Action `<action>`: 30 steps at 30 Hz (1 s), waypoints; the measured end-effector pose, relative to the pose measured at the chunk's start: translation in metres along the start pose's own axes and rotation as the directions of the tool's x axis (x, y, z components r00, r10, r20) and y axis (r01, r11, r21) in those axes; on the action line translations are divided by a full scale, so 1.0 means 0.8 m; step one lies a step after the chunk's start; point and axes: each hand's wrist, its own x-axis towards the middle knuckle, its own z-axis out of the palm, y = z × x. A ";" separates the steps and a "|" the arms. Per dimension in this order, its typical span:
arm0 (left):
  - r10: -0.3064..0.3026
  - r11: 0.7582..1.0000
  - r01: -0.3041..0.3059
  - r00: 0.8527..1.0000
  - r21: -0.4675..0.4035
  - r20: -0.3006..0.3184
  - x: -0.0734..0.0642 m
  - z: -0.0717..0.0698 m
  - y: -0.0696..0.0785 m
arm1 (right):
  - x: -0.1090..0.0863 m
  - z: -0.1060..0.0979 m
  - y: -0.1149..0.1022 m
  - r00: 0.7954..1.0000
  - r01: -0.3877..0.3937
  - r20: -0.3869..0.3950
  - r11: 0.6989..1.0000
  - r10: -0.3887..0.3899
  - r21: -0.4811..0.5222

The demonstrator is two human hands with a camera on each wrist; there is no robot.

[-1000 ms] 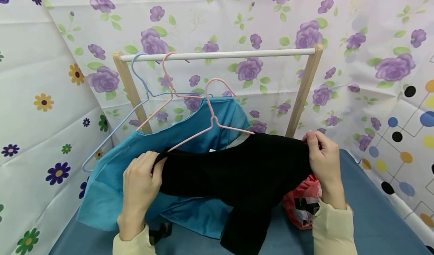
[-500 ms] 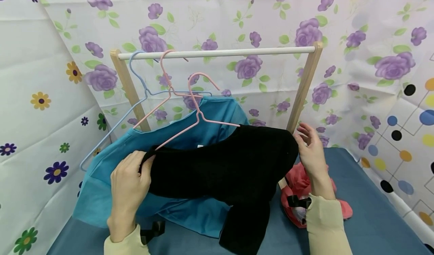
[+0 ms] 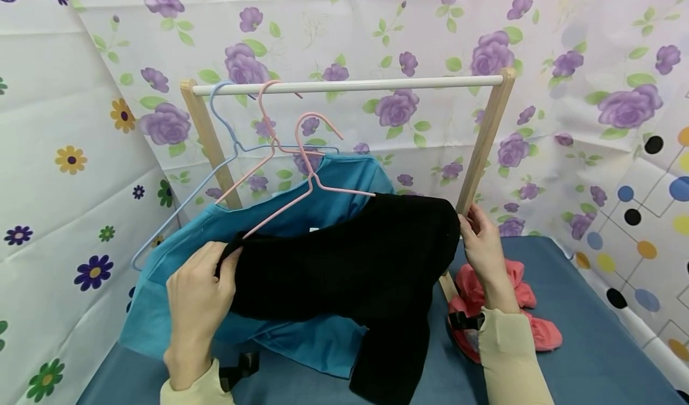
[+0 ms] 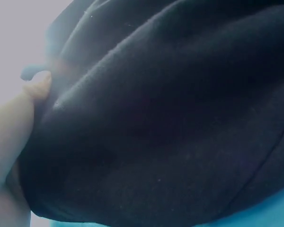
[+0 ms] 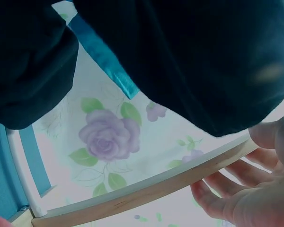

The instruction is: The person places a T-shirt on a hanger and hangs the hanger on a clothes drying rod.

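Note:
A black garment (image 3: pixel 334 267) hangs on a pink hanger (image 3: pixel 312 180) in the head view, with the hanger's hook free of the rail. My left hand (image 3: pixel 199 300) pinches its left shoulder, thumb in front. The left wrist view shows that thumb (image 4: pixel 38 85) pressed against dark cloth. My right hand (image 3: pixel 484 246) is at the garment's right shoulder beside the rack's wooden post. In the right wrist view its thumb (image 5: pixel 264 135) meets the cloth edge, while the other fingers (image 5: pixel 210 198) are loosely bent near the post. Behind the black garment is a blue garment (image 3: pixel 188 255) on the rack.
The rack's white rail (image 3: pixel 377 85) runs between wooden posts. A blue hanger (image 3: pixel 188 201) and another pink hanger (image 3: pixel 266 118) hook over its left end. Coral-red cloth (image 3: pixel 540 333) lies on the blue surface (image 3: pixel 587 345) at right. Flowered sheets (image 3: pixel 334 28) stand behind.
My right hand has let go of the garment's right end, then come back against its edge. The black garment and its hanger have shifted left with my left hand.

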 end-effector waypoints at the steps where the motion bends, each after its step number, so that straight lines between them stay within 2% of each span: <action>1: -0.001 1.000 0.001 1.000 0.007 -0.001 0.000 -0.001 0.001 | 0.000 0.000 0.000 1.000 0.005 -0.003 1.000 -0.005 -0.009; 8: -0.030 0.998 0.032 0.999 0.061 -0.025 0.002 -0.017 0.015 | -0.008 0.002 -0.021 0.999 0.031 -0.024 0.999 -0.032 -0.033; 15: -0.092 0.992 0.095 0.995 0.082 -0.036 0.006 -0.033 0.034 | 0.001 0.002 0.006 0.997 0.046 -0.055 0.995 -0.050 -0.084; 19: -0.094 0.992 0.099 0.994 0.083 -0.063 0.011 -0.034 0.039 | 0.001 0.005 -0.003 0.996 0.057 -0.060 0.995 -0.061 -0.079; 22: -0.084 0.992 0.092 0.992 0.087 -0.089 0.018 -0.037 0.040 | 0.002 0.006 -0.003 0.997 0.055 -0.050 0.997 -0.057 -0.048; 24: -0.074 0.992 0.083 0.993 0.092 -0.096 0.027 -0.040 0.042 | 0.003 0.003 0.007 0.998 0.058 -0.036 0.998 -0.060 -0.033; 27: -0.061 0.992 0.071 0.993 0.104 -0.097 0.041 -0.047 0.046 | -0.002 0.002 -0.008 0.998 0.055 -0.028 0.998 -0.055 -0.010; 30: -0.047 0.991 0.059 0.994 0.118 -0.102 0.056 -0.055 0.049 | -0.008 0.005 -0.024 0.997 0.052 -0.047 0.998 -0.054 -0.043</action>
